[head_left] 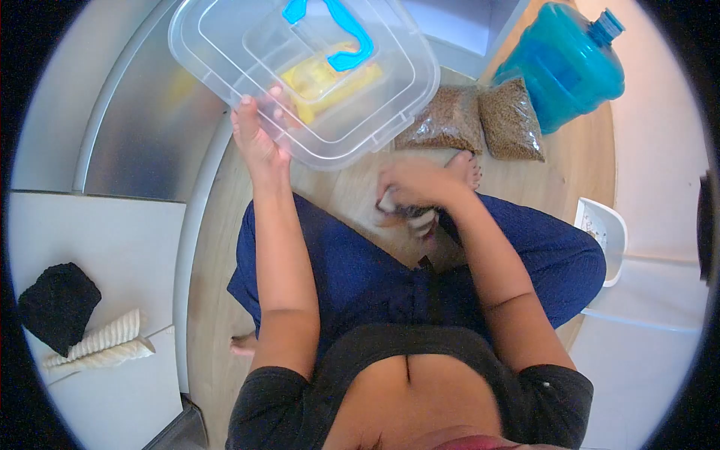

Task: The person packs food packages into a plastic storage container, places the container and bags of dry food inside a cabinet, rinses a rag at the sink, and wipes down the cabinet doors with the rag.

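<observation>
There is one clear plastic lid (289,79) with one blue handle (359,46), two clear bags of brown pellets (514,120), one blue water jug (562,67), one black cloth (60,306), two cream ribbed strips (116,330), one white tray (616,240) and one yellow item (330,82), too hazy to name.

Clear plastic box lid (300,82), approx. sq. w/ rounded corners & bright-blue handle (361,46), is held up, tilted, above floor (352,191), & a bunched dark-&-white cloth (421,216), partly blurred, is low btwn the legs (345,247).
</observation>
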{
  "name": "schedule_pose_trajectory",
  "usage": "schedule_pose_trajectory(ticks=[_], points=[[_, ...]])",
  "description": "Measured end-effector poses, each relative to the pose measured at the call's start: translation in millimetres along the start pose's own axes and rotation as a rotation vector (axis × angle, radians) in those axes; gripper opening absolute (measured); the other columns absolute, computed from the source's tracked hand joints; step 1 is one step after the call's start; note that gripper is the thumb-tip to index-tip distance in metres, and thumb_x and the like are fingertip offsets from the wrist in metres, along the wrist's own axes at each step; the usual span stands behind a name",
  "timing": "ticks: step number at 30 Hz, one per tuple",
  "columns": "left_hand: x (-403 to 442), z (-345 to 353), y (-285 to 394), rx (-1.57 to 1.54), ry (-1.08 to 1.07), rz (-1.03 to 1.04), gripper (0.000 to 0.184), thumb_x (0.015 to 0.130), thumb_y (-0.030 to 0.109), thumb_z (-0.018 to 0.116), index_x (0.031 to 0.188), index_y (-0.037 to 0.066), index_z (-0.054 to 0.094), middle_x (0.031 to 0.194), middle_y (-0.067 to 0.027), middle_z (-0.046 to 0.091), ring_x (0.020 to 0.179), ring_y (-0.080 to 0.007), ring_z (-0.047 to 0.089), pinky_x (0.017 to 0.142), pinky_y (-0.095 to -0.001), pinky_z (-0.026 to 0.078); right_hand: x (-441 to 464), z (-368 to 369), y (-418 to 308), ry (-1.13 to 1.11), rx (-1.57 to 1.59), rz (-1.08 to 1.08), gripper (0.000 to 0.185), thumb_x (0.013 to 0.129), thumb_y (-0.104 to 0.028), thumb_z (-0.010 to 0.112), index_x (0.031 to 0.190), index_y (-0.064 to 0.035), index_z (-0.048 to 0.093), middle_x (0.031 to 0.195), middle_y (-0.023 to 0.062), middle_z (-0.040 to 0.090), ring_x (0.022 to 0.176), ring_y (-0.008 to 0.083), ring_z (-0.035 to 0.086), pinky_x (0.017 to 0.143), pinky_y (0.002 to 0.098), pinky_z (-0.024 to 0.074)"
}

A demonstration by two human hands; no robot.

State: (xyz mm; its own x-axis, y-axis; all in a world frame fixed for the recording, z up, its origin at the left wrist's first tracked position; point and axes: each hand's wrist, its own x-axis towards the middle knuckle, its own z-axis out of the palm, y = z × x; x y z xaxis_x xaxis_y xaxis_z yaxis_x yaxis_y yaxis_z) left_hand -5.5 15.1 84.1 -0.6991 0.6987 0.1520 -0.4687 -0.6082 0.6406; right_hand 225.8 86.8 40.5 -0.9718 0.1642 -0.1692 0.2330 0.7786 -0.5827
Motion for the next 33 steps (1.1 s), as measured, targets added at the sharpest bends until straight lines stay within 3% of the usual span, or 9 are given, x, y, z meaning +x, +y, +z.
schedule_pose_trajectory(ticks=[5,7,13,19,21,25,27,30,33], points=[[2.6,-4.6,0.6,-0.151,-0.057,-0.087,0.033,0.076,0.023,0.068,0.097,0.0,0.055,0.078,-0.0079,0.061,0.056,-0.0135,0.055,0.05,-0.0255,0.05,-34.8,-46.8,23.2,0.275,-0.018,0.177,0.018,0.067,-0.014,0.061,0.083,-0.0093,0.067,0.087,0.0114,0.061,0.084,0.0296,0.06,0.074,0.0382,0.048],[1.9,-3.6,1.4,-0.174,-0.048,-0.103,0.033,0.076,0.022,0.068,0.096,0.0,0.055,0.077,-0.0069,0.06,0.057,-0.0134,0.055,0.051,-0.0264,0.051,-43.9,-63.1,22.3,0.629,0.241,0.377,0.021,0.069,-0.012,0.061,0.089,-0.0088,0.067,0.087,0.0122,0.06,0.083,0.028,0.06,0.074,0.0354,0.0479],[8.5,2.1,-6.7,-0.143,0.192,-0.044,0.022,0.077,0.011,0.058,0.095,-0.001,0.053,0.077,-0.0069,0.059,0.059,-0.0136,0.056,0.052,-0.0285,0.051,-26.5,-63.2,-3.3,1.225,0.123,0.252,0.026,0.07,-0.01,0.061,0.095,-0.0084,0.066,0.092,0.0108,0.059,0.085,0.0267,0.059,0.076,0.0341,0.0475],[3.9,2.0,-14.1,-0.064,0.104,-0.05,0.016,0.079,0.008,0.052,0.093,0.001,0.053,0.08,-0.0089,0.06,0.059,-0.0142,0.056,0.05,-0.0261,0.051,-3.7,-42.6,-13.2,1.274,0.066,0.262,0.024,0.069,-0.007,0.062,0.093,-0.0035,0.063,0.095,0.012,0.057,0.09,0.0295,0.056,0.079,0.0363,0.046],[7.1,-2.2,-19.8,0.064,0.182,-0.013,0.034,0.075,0.027,0.059,0.096,0.001,0.055,0.094,-0.0112,0.056,0.088,-0.029,0.057,0.075,-0.0434,0.052,0.5,-38.0,-10.3,1.257,-0.025,0.232,0.024,0.068,-0.007,0.062,0.092,-0.0036,0.063,0.094,0.0124,0.056,0.089,0.0307,0.055,0.078,0.038,0.0457],[12.9,-6.1,-23.8,0.092,0.142,-0.014,0.032,0.076,0.026,0.058,0.096,0.002,0.054,0.092,-0.0093,0.056,0.084,-0.0267,0.057,0.074,-0.0428,0.052,4.3,-23.0,-16.4,1.209,0.0,0.155,0.023,0.068,-0.008,0.062,0.091,-0.0036,0.063,0.093,0.0126,0.055,0.088,0.0314,0.054,0.078,0.039,0.0455],[13.8,-1.7,-21.4,-0.067,0.123,-0.066,0.015,0.08,0.01,0.052,0.094,0.004,0.05,0.083,-0.0095,0.061,0.062,-0.014,0.057,0.05,-0.0244,0.05,2.9,-16.4,-18.2,0.977,-0.042,0.068,0.022,0.069,-0.01,0.063,0.09,-0.0053,0.064,0.093,0.0134,0.056,0.089,0.031,0.055,0.078,0.0385,0.0458],[15.2,8.7,-19.9,-0.104,0.26,-0.04,0.014,0.079,0.012,0.053,0.091,0.005,0.05,0.084,-0.0088,0.06,0.067,-0.0152,0.058,0.053,-0.0284,0.051,-2.2,-14.2,-10.1,0.613,0.113,0.08,0.02,0.07,-0.01,0.061,0.09,-0.0066,0.063,0.092,0.014,0.056,0.088,0.0316,0.056,0.078,0.038,0.0464],[19.4,3.8,-14.4,-0.123,0.209,-0.047,0.015,0.079,0.016,0.054,0.088,0.005,0.05,0.082,-0.0083,0.058,0.069,-0.0161,0.058,0.053,-0.0314,0.051,-12.4,-23.8,12.1,0.539,0.093,0.215,0.022,0.071,-0.013,0.059,0.092,-0.0076,0.063,0.093,0.0129,0.058,0.089,0.0307,0.057,0.079,0.0357,0.0462]])
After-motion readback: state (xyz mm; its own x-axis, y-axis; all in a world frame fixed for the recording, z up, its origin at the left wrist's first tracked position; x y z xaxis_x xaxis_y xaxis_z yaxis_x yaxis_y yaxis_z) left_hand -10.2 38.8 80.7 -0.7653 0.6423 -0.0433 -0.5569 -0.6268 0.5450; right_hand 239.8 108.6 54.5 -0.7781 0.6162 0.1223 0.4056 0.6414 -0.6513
